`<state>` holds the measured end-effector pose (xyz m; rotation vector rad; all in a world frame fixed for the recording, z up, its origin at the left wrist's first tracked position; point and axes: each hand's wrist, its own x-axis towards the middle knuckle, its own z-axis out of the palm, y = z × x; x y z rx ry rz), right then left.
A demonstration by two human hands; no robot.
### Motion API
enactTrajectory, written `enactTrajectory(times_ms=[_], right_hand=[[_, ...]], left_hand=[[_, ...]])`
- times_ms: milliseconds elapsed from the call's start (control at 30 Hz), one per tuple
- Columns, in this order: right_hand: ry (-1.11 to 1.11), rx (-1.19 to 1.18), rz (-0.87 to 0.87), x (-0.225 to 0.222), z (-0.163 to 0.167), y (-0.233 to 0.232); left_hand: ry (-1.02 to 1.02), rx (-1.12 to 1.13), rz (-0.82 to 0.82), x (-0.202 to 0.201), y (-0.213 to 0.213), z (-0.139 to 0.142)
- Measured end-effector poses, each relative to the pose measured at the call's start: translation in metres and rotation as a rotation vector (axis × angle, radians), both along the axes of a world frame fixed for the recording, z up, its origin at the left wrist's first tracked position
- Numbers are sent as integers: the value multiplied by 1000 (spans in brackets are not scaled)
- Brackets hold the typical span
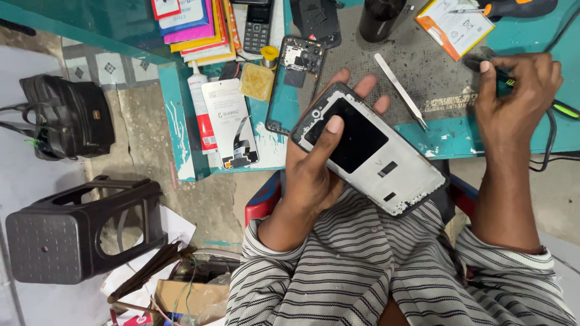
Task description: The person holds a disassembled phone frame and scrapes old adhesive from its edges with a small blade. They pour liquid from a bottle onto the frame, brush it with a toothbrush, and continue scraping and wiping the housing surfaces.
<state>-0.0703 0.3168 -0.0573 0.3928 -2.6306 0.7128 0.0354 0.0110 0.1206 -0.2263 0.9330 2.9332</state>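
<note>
My left hand [314, 169] holds an opened phone frame [386, 166] above my lap, back side up, its silver inner plate and a black patch showing; my thumb presses on the black patch. My right hand [513, 102] rests on the teal workbench [453, 136] at the right, its fingers closed around a small black tool with a green grip [565, 108] and a black cable. Metal tweezers [400, 89] lie on the grey mat [423, 66] between my hands.
On the bench lie a phone back shell [296, 66], a flat white part with a flex cable [232, 124], a glue bottle [199, 102], a keypad phone [258, 27], stacked coloured packets [193, 27] and a battery [453, 21]. A black stool [72, 235] and a black bag [66, 118] sit on the floor.
</note>
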Motion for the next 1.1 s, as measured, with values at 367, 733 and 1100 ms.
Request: enactTrajectory(times_ms=[367,733,1100], right_hand=[[72,38,-17,7,7,3],[237,-114,514,27,174,-97],[440,356,661,12,236,-133]], left_hand=[[37,-12,-17,5,0,1],[139,-499,-4,5,23,-25],[185,-900,96,9,31,-29]])
